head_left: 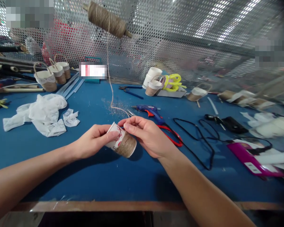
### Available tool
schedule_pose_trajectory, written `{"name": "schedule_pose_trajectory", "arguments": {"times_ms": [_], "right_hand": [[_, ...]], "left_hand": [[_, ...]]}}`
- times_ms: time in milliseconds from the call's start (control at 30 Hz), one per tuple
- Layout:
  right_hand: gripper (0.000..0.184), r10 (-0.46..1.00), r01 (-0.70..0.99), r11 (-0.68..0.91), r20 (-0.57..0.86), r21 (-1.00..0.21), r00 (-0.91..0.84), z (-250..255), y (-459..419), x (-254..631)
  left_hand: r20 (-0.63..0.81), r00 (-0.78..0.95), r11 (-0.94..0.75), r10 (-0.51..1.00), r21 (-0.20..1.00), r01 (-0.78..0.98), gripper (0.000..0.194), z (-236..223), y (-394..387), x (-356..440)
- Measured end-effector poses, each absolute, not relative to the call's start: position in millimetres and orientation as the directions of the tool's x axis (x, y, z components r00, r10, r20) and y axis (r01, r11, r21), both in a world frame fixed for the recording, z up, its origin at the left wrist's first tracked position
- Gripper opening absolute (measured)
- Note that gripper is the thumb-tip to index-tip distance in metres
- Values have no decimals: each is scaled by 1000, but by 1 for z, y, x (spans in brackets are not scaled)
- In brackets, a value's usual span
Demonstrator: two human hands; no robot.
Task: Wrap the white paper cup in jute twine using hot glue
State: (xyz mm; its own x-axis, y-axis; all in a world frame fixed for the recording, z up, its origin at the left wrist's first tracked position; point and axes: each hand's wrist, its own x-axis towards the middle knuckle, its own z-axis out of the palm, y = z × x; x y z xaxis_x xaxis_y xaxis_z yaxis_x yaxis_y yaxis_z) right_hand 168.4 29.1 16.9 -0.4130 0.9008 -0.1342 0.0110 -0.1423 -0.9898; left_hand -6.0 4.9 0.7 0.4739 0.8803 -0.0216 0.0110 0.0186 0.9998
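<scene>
A white paper cup (113, 144) with a red print lies tilted in my left hand (94, 140), whose fingers and thumb close round it. Twine (127, 145) is wound about roughly half of the cup. My right hand (142, 130) pinches the loose twine (112, 94) beside the cup. From there the strand runs up to a large spool of twine (106, 19) hanging on the mesh. Just beyond my right hand lie a blue glue gun (151, 112) and scissors with red handles (172, 134), partly hidden by that hand.
White lace fabric (44, 113) lies at left, near small twine-wrapped baskets (46, 81). Pliers (131, 90), stacked white cups (151, 75) and yellow cord (172, 82) sit along the back. A black cable (211, 151) and a magenta box (248, 157) occupy the right of the blue table (132, 186).
</scene>
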Motion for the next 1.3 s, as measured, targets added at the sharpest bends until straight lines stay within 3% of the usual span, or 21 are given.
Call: {"name": "schedule_pose_trajectory", "arguments": {"times_ms": [400,633,733,933,1167,1233,1300], "right_hand": [[23,925,188,19,-54,-982,-376,17,29,169],[36,863,415,198,-43,-888,-503,28,32,181],[38,856,464,271,-10,-843,-517,30,29,178],[36,841,574,492,188,-655,-507,29,19,166],[43,852,566,434,115,-701,-511,25,26,171],[41,918,624,337,98,-705,-385,32,38,180],[36,979,760,203,112,-617,-171,39,56,196]], "left_hand": [[42,470,-53,882,999,10,24,2,3,-6],[84,330,-68,940,996,-57,23,-1,9,-8],[46,294,-28,955,998,-64,25,-2,12,-9],[-134,219,149,966,987,-55,31,-4,14,-8],[-149,175,149,973,989,10,30,-3,15,-6],[-147,173,144,974,989,33,32,-3,15,-6],[-136,176,127,975,990,64,34,-2,15,-6]]}}
